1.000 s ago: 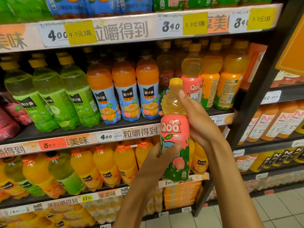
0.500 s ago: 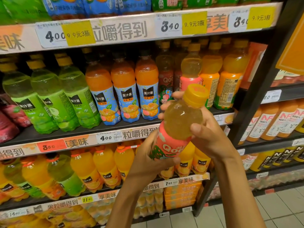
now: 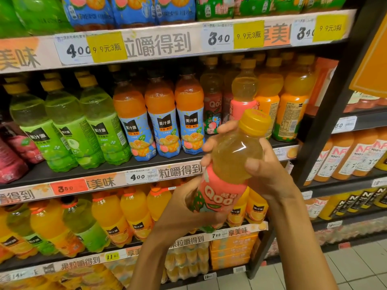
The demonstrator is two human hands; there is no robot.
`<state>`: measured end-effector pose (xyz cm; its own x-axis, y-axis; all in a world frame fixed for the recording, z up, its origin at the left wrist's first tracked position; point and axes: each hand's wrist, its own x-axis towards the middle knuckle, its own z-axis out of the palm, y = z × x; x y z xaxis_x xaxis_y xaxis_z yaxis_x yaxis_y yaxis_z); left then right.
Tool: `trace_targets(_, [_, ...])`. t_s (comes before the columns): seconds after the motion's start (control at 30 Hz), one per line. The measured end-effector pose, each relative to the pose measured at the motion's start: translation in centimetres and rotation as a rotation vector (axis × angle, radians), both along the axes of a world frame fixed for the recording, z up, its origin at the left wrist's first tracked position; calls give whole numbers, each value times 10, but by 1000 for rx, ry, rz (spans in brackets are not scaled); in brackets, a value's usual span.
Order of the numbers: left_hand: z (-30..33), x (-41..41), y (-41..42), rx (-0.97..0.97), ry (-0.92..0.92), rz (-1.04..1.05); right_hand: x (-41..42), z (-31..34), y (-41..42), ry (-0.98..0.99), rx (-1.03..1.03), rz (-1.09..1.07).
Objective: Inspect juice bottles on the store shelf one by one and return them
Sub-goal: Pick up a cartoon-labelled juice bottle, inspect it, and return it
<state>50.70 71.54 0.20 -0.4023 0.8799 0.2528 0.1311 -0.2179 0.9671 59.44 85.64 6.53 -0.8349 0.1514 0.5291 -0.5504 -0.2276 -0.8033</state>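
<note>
A Qoo juice bottle (image 3: 232,164) with a pink label, pale yellow juice and a yellow cap is held in front of the shelf, tilted with its cap up and to the right. My left hand (image 3: 188,208) grips its labelled lower half from below. My right hand (image 3: 266,170) wraps its clear upper part, thumb across the front. More Qoo bottles (image 3: 240,101) stand on the middle shelf (image 3: 117,166) behind it.
Green juice bottles (image 3: 62,130) and orange bottles with blue labels (image 3: 161,120) fill the middle shelf to the left. Orange bottles (image 3: 117,220) line the shelf below. A black upright post (image 3: 326,114) separates a second rack with NFC bottles (image 3: 356,155) at right.
The bottle went from upright to tilted toward me, cap to the right, between one second ago and half a second ago. Both hands have kept their hold, with little change since.
</note>
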Motion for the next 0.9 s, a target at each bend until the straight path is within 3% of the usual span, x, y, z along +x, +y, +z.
trace_targets(0.2, [-5, 5, 10, 80, -254, 113, -9, 5, -11, -68, -57, -302])
trace_targets(0.33, [-6, 8, 9, 98, -341, 108, -9, 11, -9, -90, -98, -304])
trace_targets(0.43, [-8, 15, 9, 36, -619, 39, -12, 12, -7, -104, -204, -214])
trace_targets(0.5, [-9, 18, 9, 37, -693, -29, -13, 11, -8, -106, -253, -141])
trace_targets(0.6, [-8, 19, 10, 9, -626, 34, -14, 8, -9, -128, -314, -213])
trace_targets(0.73, [-4, 16, 14, -98, -300, 210, -9, 4, -8, -158, -210, -453])
trace_targets(0.9, [-1, 26, 28, -120, -300, 336, -9, 5, -13, -211, -78, -522])
